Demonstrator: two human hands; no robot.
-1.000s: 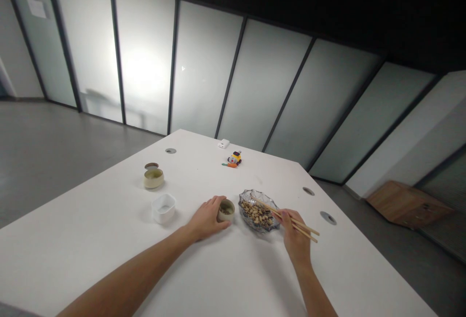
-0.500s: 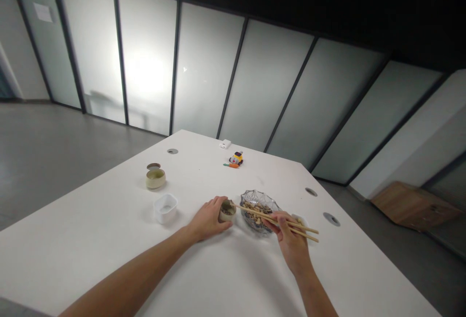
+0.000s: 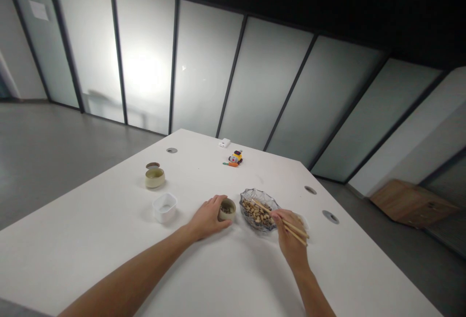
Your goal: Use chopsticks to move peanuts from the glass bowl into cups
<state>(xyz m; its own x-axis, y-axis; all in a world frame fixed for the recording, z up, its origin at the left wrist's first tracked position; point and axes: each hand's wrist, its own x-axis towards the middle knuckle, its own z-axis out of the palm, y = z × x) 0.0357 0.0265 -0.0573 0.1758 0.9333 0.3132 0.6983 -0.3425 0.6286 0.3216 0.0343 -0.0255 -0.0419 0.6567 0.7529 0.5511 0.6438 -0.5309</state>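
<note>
My left hand (image 3: pixel 208 218) is wrapped round the side of a small ceramic cup (image 3: pixel 227 216) standing on the white table. Dark bits show inside this cup. In my right hand (image 3: pixel 291 237) is a pair of wooden chopsticks (image 3: pixel 296 232), held closed in the fingers. Their tips point into a clear glass bowl (image 3: pixel 248 223) with a scalloped rim, just right of the cup. Brown peanut-like pieces (image 3: pixel 257 213) fill the bowl's bottom. Partly hidden behind my right hand is a pale clear container (image 3: pixel 304 221).
On the left stand a white plastic tub (image 3: pixel 165 215), a greenish cup (image 3: pixel 155 181) and a brown round lid-like piece (image 3: pixel 153 165). Farther back are a yellow toy car (image 3: pixel 236 157), a toy carrot (image 3: pixel 231 164) and a white box-shaped item (image 3: pixel 224 143). Round grommets (image 3: pixel 330 217) sit in the table (image 3: pixel 204 278).
The chopstick tips have moved right, from over the cup's rim into the glass bowl. My left hand stays on the cup.
</note>
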